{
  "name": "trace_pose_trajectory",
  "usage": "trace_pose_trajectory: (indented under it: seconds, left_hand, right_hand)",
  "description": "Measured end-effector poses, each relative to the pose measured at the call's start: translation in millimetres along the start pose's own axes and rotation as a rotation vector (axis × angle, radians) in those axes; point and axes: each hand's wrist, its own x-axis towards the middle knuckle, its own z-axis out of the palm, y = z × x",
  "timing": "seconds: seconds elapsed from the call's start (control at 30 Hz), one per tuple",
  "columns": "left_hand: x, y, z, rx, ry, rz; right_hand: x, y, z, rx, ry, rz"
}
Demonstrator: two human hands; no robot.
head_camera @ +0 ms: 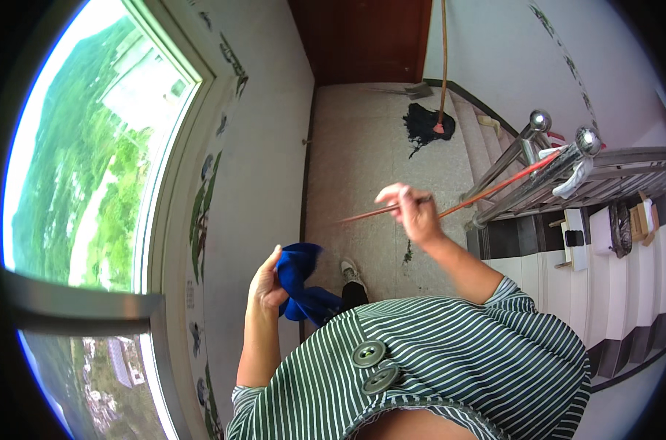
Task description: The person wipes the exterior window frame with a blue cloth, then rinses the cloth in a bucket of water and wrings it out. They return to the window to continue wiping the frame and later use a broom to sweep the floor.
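Note:
My left hand [268,279] grips a blue cloth [300,275], which hangs in folds just left of my striped top. My right hand [415,212] is raised over the floor, its fingers round a thin brown stick [368,214] that points left; the stick's far tip is blurred. Behind that hand, an orange-red pole [498,188] slants up to the ball-topped metal newel post of the stair railing. White cloth or gloves [573,179] hang on the railing near the pole's upper end.
A black mop [421,124] with a wooden handle stands by the upward steps [478,132], near a brown door [366,38]. A window [91,154] lies at the left. Stairs [618,297] descend at the right beyond the metal railing [520,190], with a cardboard box [642,220] and other items there.

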Motion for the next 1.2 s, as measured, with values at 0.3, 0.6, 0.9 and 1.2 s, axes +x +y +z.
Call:
trace_pose_trajectory:
  seconds: [0.3, 0.6, 0.9, 1.2]
  left_hand:
    - [128, 100, 30, 0.061, -0.013, 0.04]
    - [257, 206, 122, 0.268, -0.217, 0.093]
    - [370, 283, 225, 0.348, -0.163, 0.084]
    - [494, 320, 337, 0.643, -0.219, -0.101]
  right_hand:
    - [97, 70, 62, 0.12, -0.43, -0.114]
    - [191, 160, 0, -0.205, -0.399, 0.272]
    - [285, 306, -112, -0.794, -0.471, 0.535]
    - [208, 412, -270, -1.252, -0.098, 1.153]
